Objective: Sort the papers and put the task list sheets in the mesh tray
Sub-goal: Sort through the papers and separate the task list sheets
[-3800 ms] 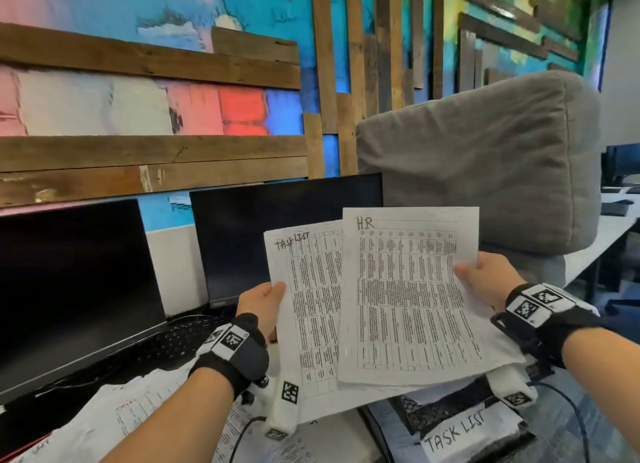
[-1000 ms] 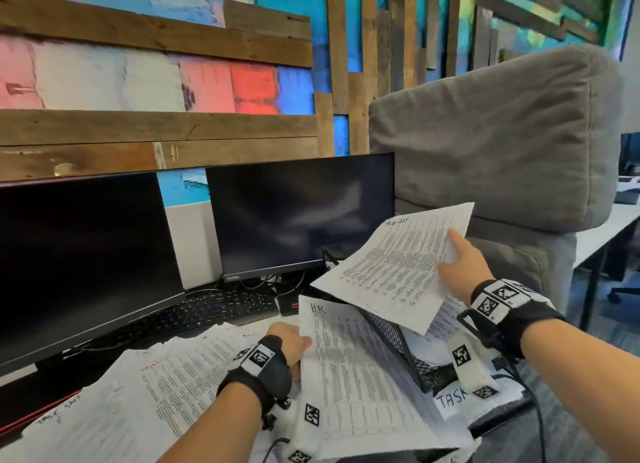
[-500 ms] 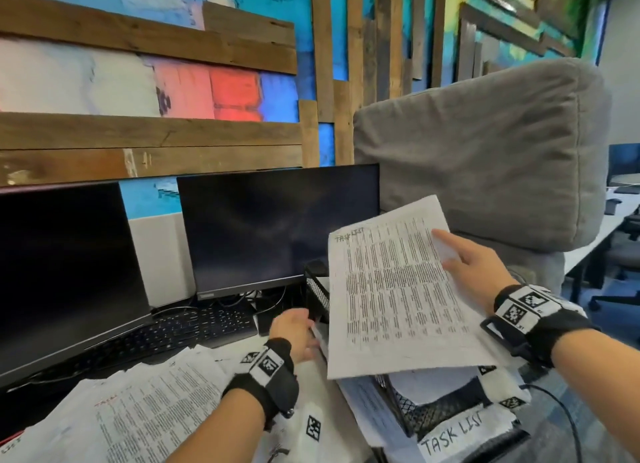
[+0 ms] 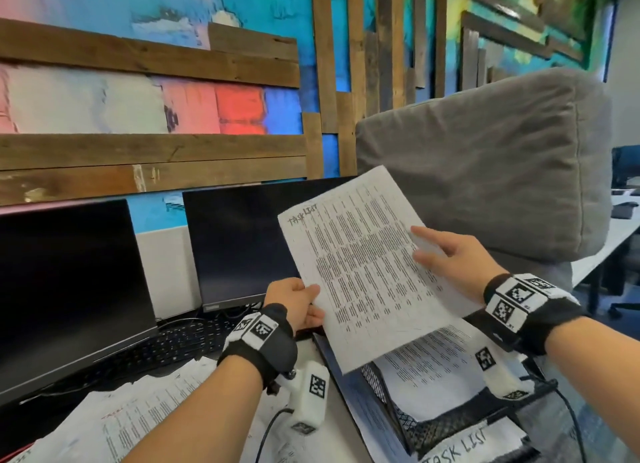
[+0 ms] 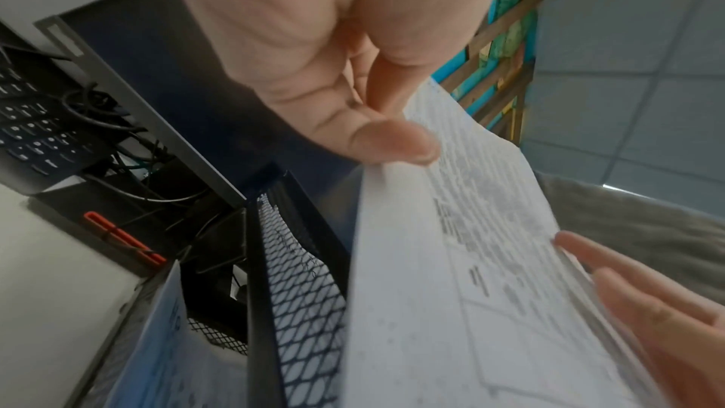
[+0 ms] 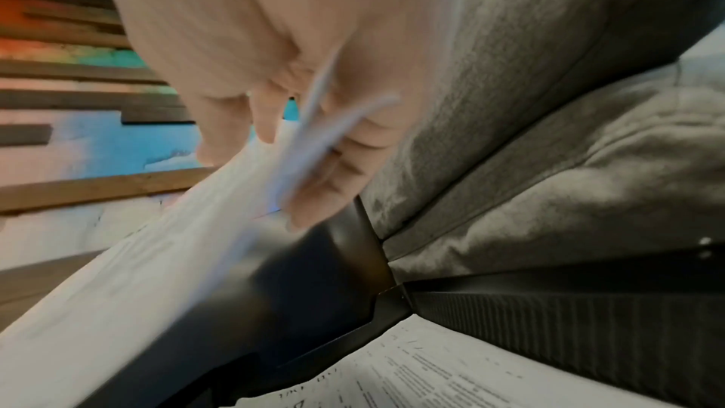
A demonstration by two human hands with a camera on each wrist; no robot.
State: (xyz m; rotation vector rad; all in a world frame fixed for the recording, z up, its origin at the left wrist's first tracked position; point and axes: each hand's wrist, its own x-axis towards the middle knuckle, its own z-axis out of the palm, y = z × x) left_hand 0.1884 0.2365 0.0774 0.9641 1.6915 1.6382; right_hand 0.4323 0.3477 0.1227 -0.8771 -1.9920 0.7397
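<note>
A printed sheet headed TASK LIST [image 4: 360, 272] is held up, tilted, over the black mesh tray [image 4: 433, 424]. My left hand [image 4: 311, 306] pinches its lower left edge, thumb on the front [image 5: 384, 132]. My right hand [image 4: 429, 244] grips the right edge, thumb and forefinger on the print and other fingers behind [image 6: 298, 151]. More than one sheet edge shows at the right hand. The tray holds printed sheets [image 4: 426, 358] and carries a TASK LIST label [image 4: 460, 445] on its front.
A loose pile of papers [image 4: 121, 424] lies on the desk at lower left. Two dark monitors [image 4: 69, 289] [image 4: 242, 241] and a keyboard [image 4: 173, 341] stand behind. A grey cushioned chair back [image 4: 485, 171] rises right behind the tray.
My left hand left the HR sheet on the desk pile, rose, and took the left edge of the task list sheet. The right hand kept hold and turned the sheet towards me.
</note>
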